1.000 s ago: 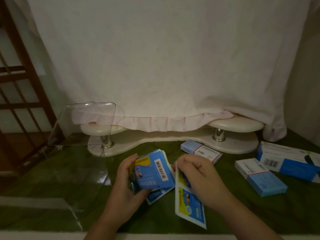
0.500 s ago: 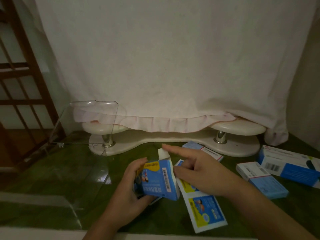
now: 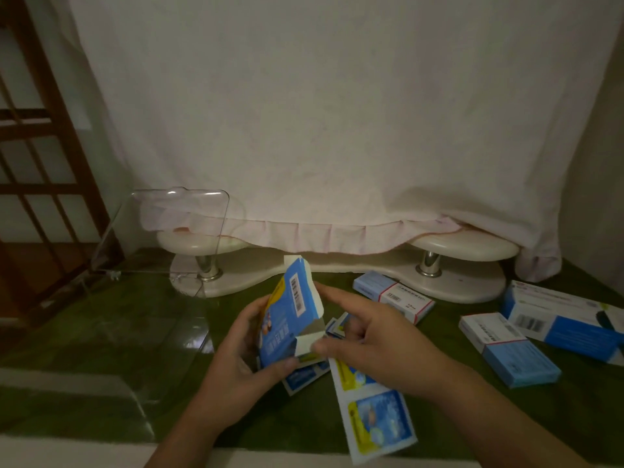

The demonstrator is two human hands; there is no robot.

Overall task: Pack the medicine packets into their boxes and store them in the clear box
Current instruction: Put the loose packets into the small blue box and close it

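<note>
Nearest: a strip of medicine packets [image 3: 376, 418] (blue and yellow, two joined) lies flat on the green tabletop [image 3: 557, 420], partly under the right wrist. Left hand [image 3: 236, 363] grips the blue box [image 3: 288, 319] from its left side and bottom, fingers clamped on it, thumb over the lower front. The box is held off the tabletop, tilted, barcode up, with the flap on its near right end open. Right hand [image 3: 371, 336]: thumb tip on that white flap, index finger along the box's right edge, other fingers curled; cannot tell if it actually pinches the box. More loose packets [image 3: 304, 378] lie under the held box. Right side, well apart from the hands: a light blue box [image 3: 510, 352], a bigger blue-white box [image 3: 567, 320] behind it, a red-striped box [image 3: 393, 293] further back near the white stand [image 3: 337, 268]. Left: the clear box [image 3: 179, 228] sits on the tabletop, lid upright; no medicine boxes can be seen in it. Behind everything a pale cloth [image 3: 337, 130] hangs over the stand; a wooden lattice [image 3: 37, 163] stands far left.
</note>
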